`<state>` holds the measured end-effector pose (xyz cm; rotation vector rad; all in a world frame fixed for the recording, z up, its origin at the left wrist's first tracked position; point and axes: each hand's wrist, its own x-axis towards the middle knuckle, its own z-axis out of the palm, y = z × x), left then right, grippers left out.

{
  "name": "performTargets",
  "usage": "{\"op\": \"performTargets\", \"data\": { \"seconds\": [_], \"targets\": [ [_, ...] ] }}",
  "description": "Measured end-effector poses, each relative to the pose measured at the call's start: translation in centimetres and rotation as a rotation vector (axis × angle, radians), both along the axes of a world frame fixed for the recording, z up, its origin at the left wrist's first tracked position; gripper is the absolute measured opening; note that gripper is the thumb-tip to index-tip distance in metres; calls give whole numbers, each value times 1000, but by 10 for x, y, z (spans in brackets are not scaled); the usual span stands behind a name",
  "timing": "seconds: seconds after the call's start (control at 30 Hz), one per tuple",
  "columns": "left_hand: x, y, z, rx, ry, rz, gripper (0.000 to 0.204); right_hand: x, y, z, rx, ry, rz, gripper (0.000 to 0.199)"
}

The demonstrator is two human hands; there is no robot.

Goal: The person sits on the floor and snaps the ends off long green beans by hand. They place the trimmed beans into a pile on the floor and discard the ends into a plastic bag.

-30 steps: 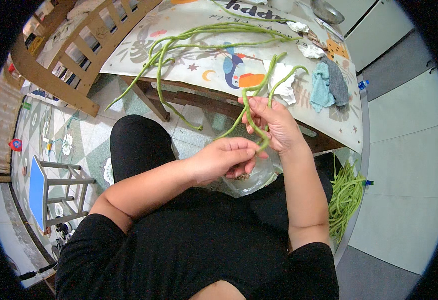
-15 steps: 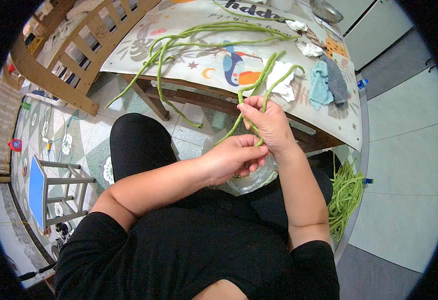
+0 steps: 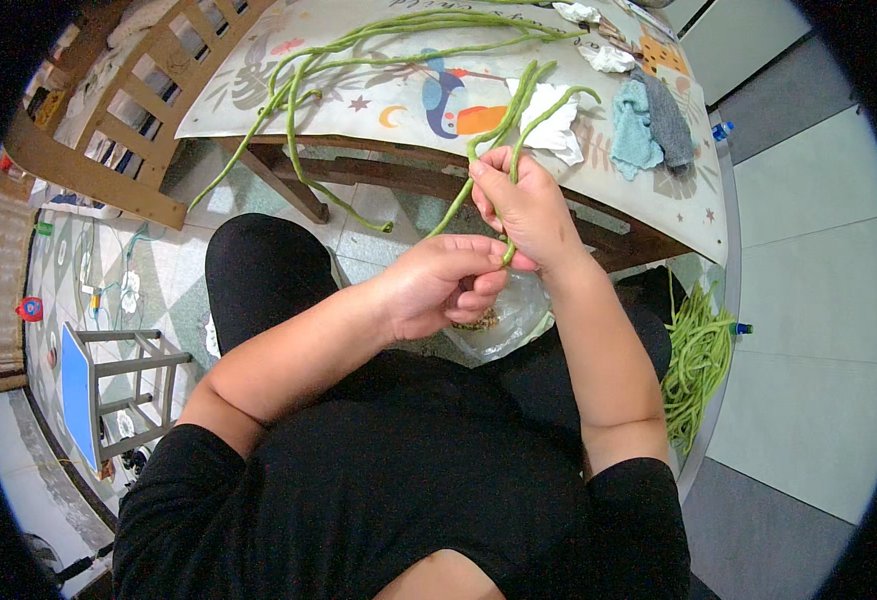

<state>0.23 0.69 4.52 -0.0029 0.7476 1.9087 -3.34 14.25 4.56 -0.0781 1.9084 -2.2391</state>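
Above my lap, my right hand (image 3: 530, 205) is closed round a few long green beans (image 3: 506, 122), their upper ends rising past the table's edge. My left hand (image 3: 446, 285) sits just below it, thumb and forefinger pinching the lower end of one of these long beans. Another bean's tail slants down behind my left hand, where its end is hidden. Beneath the hands, a clear plastic bag (image 3: 523, 318) hangs between my knees with small brownish-green bits inside. More long beans (image 3: 388, 40) lie across the table, several drooping over its front edge.
The table (image 3: 673, 205) has a printed cover. Crumpled white tissues (image 3: 553, 125), a teal cloth (image 3: 635, 130) and a grey cloth (image 3: 668, 115) lie on it. A big heap of long beans (image 3: 698, 370) is at my right. A blue-topped stool (image 3: 80, 395) and wooden bed rail (image 3: 123, 115) stand left.
The view has shifted slightly, so the table sits higher and further left. Both hands have moved a little up and left, still on the beans; the left pinch stays at a bean's lower end.
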Motion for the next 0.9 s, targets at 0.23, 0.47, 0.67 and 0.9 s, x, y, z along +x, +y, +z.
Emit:
{"op": "performTargets", "data": {
  "seconds": [0.23,0.47,0.67,0.9],
  "targets": [
    [11,1,-19,-199,256,-40,23,2,-4,7,-59,-14,-29,18],
    [-10,-37,-30,-372,414,615,18,0,11,6,40,-137,-63,28],
    [-12,-33,-78,-485,143,449,19,-2,7,4,256,-168,-35,36],
    [-1,-30,-56,-253,172,108,31,-8,11,-9,668,-76,8,38]
  ]
}}
